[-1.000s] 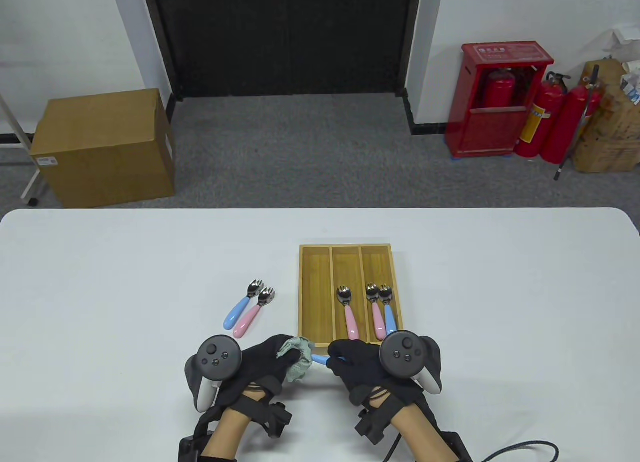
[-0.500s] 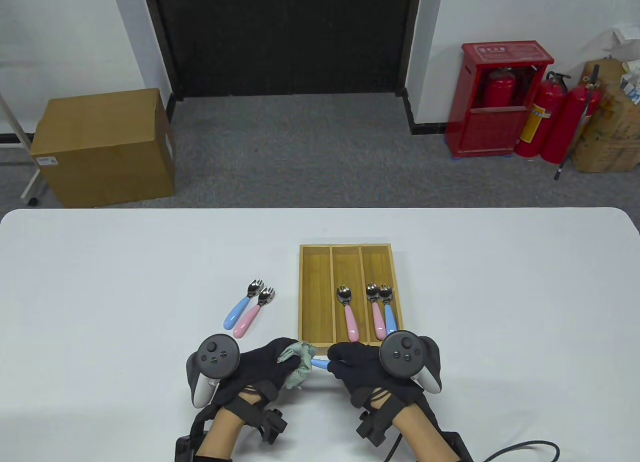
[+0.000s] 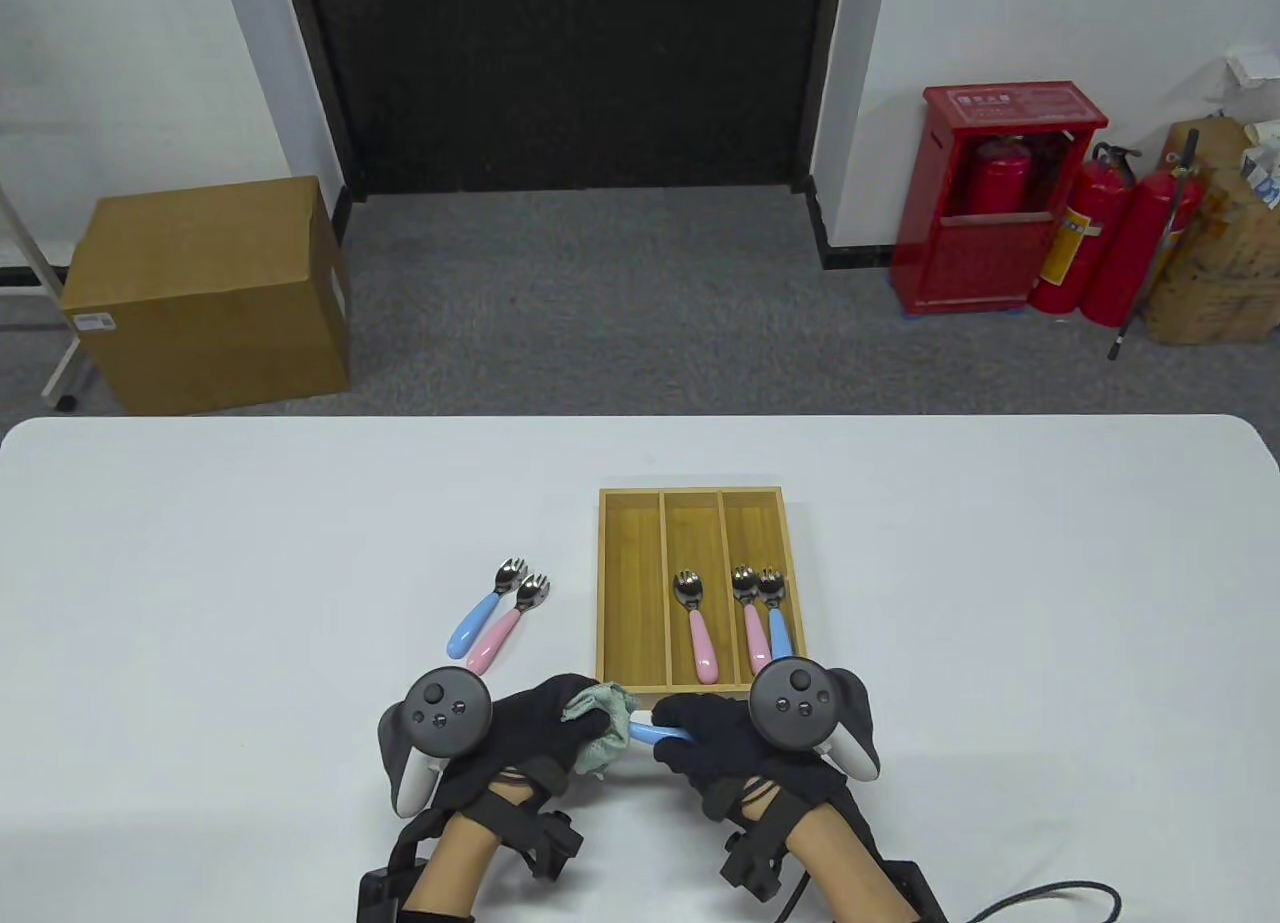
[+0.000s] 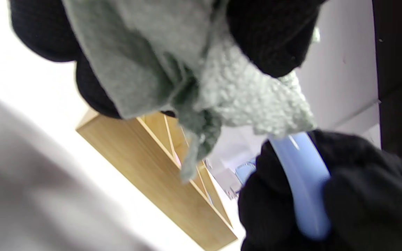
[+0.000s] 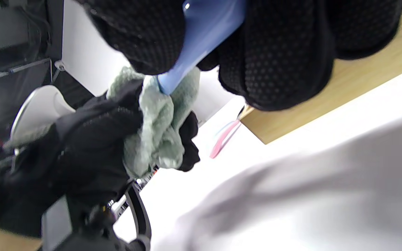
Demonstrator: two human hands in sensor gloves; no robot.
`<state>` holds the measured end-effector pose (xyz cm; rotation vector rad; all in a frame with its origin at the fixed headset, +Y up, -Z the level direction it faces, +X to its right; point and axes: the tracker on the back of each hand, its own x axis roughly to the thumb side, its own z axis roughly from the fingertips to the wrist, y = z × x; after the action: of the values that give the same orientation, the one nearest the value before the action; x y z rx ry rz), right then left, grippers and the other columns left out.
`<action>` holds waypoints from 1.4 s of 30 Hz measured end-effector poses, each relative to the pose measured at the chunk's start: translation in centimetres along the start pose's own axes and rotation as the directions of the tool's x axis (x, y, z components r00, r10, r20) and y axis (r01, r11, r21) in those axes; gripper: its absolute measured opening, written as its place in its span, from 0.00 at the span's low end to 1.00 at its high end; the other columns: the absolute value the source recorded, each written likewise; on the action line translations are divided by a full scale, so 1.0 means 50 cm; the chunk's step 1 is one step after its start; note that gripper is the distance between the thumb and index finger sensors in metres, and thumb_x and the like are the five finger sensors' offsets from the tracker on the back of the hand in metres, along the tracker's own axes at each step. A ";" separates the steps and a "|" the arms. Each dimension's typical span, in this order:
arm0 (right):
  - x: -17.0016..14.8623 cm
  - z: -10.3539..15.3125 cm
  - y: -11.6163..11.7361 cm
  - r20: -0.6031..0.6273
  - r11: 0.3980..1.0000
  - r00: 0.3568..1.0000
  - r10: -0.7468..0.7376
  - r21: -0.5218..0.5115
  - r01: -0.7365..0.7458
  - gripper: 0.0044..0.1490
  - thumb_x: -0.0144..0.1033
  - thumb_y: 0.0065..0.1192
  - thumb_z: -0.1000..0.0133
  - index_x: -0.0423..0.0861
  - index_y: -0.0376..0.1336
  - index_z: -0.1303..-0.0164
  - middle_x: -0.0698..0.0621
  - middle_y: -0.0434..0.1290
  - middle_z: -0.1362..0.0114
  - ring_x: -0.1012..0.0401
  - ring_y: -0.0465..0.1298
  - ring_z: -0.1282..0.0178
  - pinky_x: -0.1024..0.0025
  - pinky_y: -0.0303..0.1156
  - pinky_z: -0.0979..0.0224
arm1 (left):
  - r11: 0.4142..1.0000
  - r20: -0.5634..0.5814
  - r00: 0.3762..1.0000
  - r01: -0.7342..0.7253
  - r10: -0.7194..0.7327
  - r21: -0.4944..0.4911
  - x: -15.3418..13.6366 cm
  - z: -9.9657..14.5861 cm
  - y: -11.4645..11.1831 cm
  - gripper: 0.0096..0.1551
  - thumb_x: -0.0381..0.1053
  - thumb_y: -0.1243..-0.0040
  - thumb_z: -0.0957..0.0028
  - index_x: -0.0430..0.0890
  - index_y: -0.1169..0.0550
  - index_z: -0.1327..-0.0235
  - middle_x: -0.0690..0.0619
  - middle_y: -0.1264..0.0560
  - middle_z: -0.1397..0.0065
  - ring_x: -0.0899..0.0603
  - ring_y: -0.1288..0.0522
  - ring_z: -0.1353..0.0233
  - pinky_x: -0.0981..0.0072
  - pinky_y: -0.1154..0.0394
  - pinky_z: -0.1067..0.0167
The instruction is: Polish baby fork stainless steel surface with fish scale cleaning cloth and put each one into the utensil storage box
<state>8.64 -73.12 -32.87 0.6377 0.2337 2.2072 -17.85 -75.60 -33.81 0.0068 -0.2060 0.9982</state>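
While the right hand (image 3: 725, 748) has slid slightly left, more of the blue fork handle (image 3: 652, 733) shows; its grip holds that handle, and the left hand (image 3: 530, 738) grips the cloth (image 3: 603, 728) bunched over the fork's head, just before the storage box (image 3: 600, 603) near edge. Bare counter (image 3: 1000, 613) lies right.

Both hands, the left hand (image 3: 520, 738) and the right hand (image 3: 725, 748), wear black knit gloves with a dotted grip texture. A dark grey round-faced tracker with a white grip sits on each. Black wrist straps; bare forearms; a black cable trails from the right wrist.
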 end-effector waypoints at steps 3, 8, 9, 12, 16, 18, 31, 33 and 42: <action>0.003 -0.003 0.009 -0.002 0.999 1.000 0.027 0.031 -0.027 0.32 0.37 0.70 0.54 0.38 0.69 0.42 0.32 0.78 0.47 0.49 0.81 0.66 0.40 0.73 0.48 | 0.999 -0.024 1.000 0.018 -0.018 0.035 -0.008 0.002 0.009 0.24 0.54 0.30 0.54 0.46 0.14 0.48 0.47 0.10 0.54 0.44 0.10 0.58 0.44 0.20 0.52; -0.004 -0.008 0.016 -0.015 0.998 0.999 0.041 0.054 -0.041 0.32 0.37 0.70 0.54 0.37 0.69 0.42 0.32 0.78 0.48 0.49 0.82 0.67 0.40 0.73 0.49 | 0.989 -0.040 0.991 0.128 -0.125 0.073 -0.009 0.002 0.017 0.23 0.54 0.30 0.54 0.46 0.13 0.49 0.48 0.10 0.55 0.44 0.10 0.59 0.44 0.20 0.52; -0.008 -0.007 0.014 -0.023 0.998 0.999 0.041 0.054 -0.040 0.32 0.37 0.70 0.54 0.37 0.69 0.43 0.32 0.78 0.49 0.49 0.82 0.67 0.40 0.73 0.49 | 0.984 -0.044 0.986 0.163 -0.160 0.077 -0.009 0.002 0.017 0.23 0.54 0.30 0.53 0.45 0.14 0.49 0.48 0.10 0.55 0.44 0.10 0.59 0.44 0.20 0.52; -0.018 -0.002 0.001 -0.041 0.998 0.998 0.052 0.036 -0.050 0.31 0.36 0.71 0.55 0.36 0.70 0.44 0.32 0.78 0.49 0.49 0.81 0.67 0.40 0.73 0.49 | 0.976 -0.048 0.980 0.199 -0.195 0.089 -0.012 0.005 0.020 0.23 0.54 0.31 0.53 0.45 0.14 0.50 0.48 0.10 0.55 0.43 0.10 0.59 0.44 0.20 0.52; -0.037 0.008 -0.047 -0.096 0.990 0.992 0.082 -0.106 -0.092 0.31 0.37 0.70 0.55 0.36 0.70 0.44 0.33 0.79 0.50 0.50 0.82 0.68 0.41 0.74 0.50 | 0.972 -0.054 0.976 0.214 -0.210 0.101 -0.019 0.008 0.032 0.23 0.54 0.31 0.52 0.44 0.14 0.49 0.47 0.11 0.55 0.43 0.11 0.58 0.43 0.21 0.51; -0.049 0.013 -0.074 -0.136 0.974 0.988 0.066 -0.207 -0.094 0.31 0.37 0.70 0.54 0.36 0.70 0.44 0.32 0.79 0.50 0.49 0.82 0.68 0.40 0.73 0.49 | 0.973 -0.059 0.979 0.201 -0.196 0.111 -0.021 0.009 0.037 0.23 0.54 0.31 0.52 0.44 0.14 0.49 0.47 0.11 0.55 0.43 0.11 0.58 0.43 0.21 0.51; -0.099 -0.087 -0.135 -0.512 0.839 0.831 0.218 -0.336 -0.427 0.29 0.40 0.70 0.53 0.39 0.71 0.46 0.33 0.78 0.44 0.45 0.81 0.59 0.37 0.70 0.44 | 0.979 -0.056 0.982 0.184 -0.179 0.086 -0.020 0.006 0.035 0.23 0.54 0.32 0.50 0.44 0.15 0.46 0.47 0.11 0.52 0.42 0.11 0.56 0.43 0.22 0.50; -0.092 -0.113 -0.129 -0.551 0.822 0.792 0.262 -0.304 -0.482 0.28 0.40 0.70 0.53 0.40 0.71 0.46 0.33 0.77 0.42 0.44 0.80 0.58 0.37 0.69 0.43 | 0.979 -0.058 0.982 0.185 -0.181 0.082 -0.019 0.006 0.036 0.23 0.54 0.32 0.50 0.45 0.15 0.46 0.47 0.11 0.52 0.42 0.11 0.56 0.42 0.22 0.49; -0.080 -0.184 -0.087 -0.636 0.760 0.674 0.375 -0.206 -0.617 0.28 0.42 0.70 0.53 0.41 0.72 0.47 0.34 0.73 0.37 0.42 0.78 0.51 0.35 0.65 0.38 | 0.982 -0.061 0.984 0.173 -0.168 0.076 -0.017 0.004 0.040 0.23 0.55 0.32 0.49 0.45 0.16 0.45 0.46 0.12 0.51 0.42 0.11 0.55 0.42 0.22 0.49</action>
<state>8.93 -72.88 -43.77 -0.2542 -0.1447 2.8410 -19.98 -75.24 -33.94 0.0702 -0.1131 0.8339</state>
